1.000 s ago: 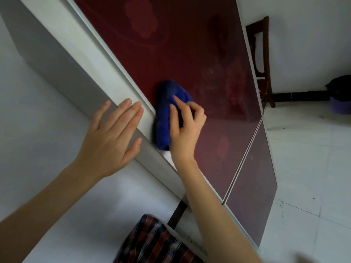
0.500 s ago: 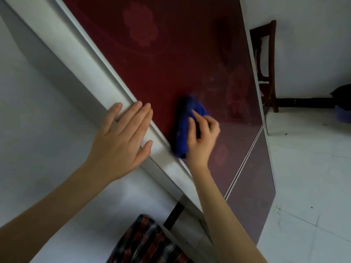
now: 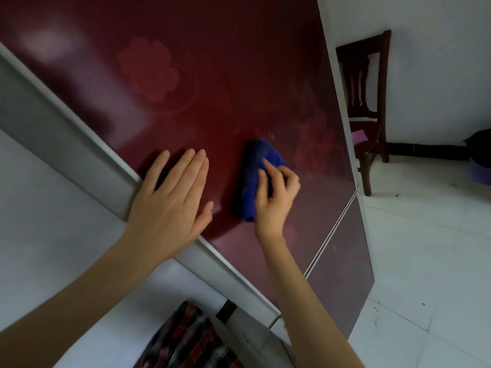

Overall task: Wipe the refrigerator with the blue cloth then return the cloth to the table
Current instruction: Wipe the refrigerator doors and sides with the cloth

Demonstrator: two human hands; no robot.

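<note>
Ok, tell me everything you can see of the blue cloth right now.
The blue cloth is a deep blue, soft, fuzzy-looking fabric, bunched into an elongated wad. It is pressed against the dark red refrigerator door. The right hand grips it, fingers curled over its right side. Nothing else touches it.

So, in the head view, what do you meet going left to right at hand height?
left hand, flat on the red refrigerator door → blue cloth → right hand gripping the cloth → wooden chair
</note>
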